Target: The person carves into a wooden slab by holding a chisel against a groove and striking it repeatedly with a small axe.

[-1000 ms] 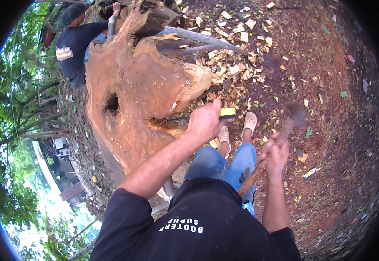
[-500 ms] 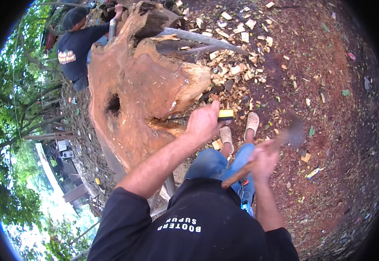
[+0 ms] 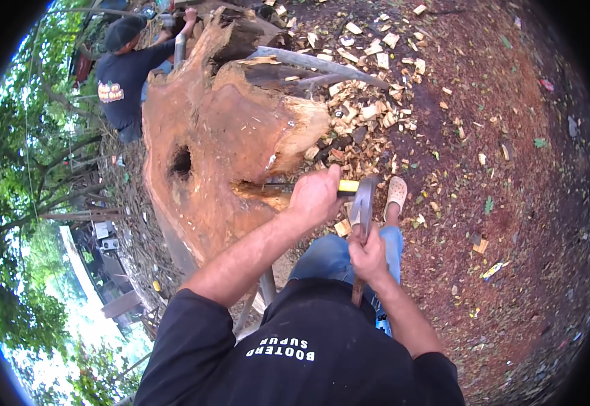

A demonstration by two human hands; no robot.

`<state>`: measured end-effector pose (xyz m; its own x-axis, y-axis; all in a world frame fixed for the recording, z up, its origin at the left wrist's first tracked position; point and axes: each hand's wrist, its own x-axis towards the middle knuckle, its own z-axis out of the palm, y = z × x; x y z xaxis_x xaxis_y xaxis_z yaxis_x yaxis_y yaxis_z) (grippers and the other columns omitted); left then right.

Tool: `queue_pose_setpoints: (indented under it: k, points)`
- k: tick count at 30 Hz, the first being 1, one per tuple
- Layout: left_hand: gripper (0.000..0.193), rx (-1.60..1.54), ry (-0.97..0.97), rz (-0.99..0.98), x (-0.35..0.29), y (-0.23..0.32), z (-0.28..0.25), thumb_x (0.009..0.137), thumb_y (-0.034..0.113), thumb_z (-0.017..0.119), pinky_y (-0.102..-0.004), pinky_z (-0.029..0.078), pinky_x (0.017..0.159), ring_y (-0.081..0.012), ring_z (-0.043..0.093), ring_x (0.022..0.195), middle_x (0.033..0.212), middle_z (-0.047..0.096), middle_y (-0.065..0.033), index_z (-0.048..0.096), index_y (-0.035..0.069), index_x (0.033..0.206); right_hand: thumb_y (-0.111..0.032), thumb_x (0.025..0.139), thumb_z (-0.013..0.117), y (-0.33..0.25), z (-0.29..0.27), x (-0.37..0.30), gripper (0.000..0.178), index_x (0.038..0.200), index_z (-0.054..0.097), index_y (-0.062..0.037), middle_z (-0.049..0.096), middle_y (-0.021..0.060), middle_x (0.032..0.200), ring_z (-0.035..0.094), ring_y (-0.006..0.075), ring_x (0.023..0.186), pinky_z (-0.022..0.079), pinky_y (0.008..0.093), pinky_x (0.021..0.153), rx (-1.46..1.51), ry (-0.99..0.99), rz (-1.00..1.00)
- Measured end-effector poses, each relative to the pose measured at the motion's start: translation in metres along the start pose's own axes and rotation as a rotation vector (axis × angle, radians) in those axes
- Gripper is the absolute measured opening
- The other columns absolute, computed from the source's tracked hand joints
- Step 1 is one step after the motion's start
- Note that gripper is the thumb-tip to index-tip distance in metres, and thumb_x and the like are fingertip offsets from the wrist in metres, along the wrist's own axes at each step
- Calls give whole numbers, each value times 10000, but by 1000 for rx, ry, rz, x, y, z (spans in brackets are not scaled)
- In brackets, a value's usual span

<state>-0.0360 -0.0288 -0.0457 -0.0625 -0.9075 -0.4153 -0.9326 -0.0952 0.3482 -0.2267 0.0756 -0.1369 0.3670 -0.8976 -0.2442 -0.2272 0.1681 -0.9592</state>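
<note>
My left hand is wrapped round a chisel with a yellow handle. Its dark blade reaches into a notch in a large reddish-brown slab of wood. In my right hand is a hammer with a wooden handle, gripped near the head. The metal hammer head meets the butt of the chisel, or lies right beside it. A dark round hole shows in the slab, left of the notch.
Across the slab, a co-worker in a dark shirt and cap bends with an arm reaching forward. Wood chips litter the ground near my feet. A grey pole sticks out from the slab's far end. Trees stand at left.
The hammer has swung left from out at the right to the chisel's butt, my right hand moving with it. My left hand and the chisel stay nearly in place.
</note>
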Motion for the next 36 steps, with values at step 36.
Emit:
queue_pose_setpoints:
  k: [36]
  points:
    - [378,288,-267,55,-17,-13,0,797,250,773,-469,546,770,-365,697,838,860,678,-187,548,38,1014,5,855,519,12,-37,4,196,1045,486,-35,524,23,726,514,95,459,431,254,405,531,342,416]
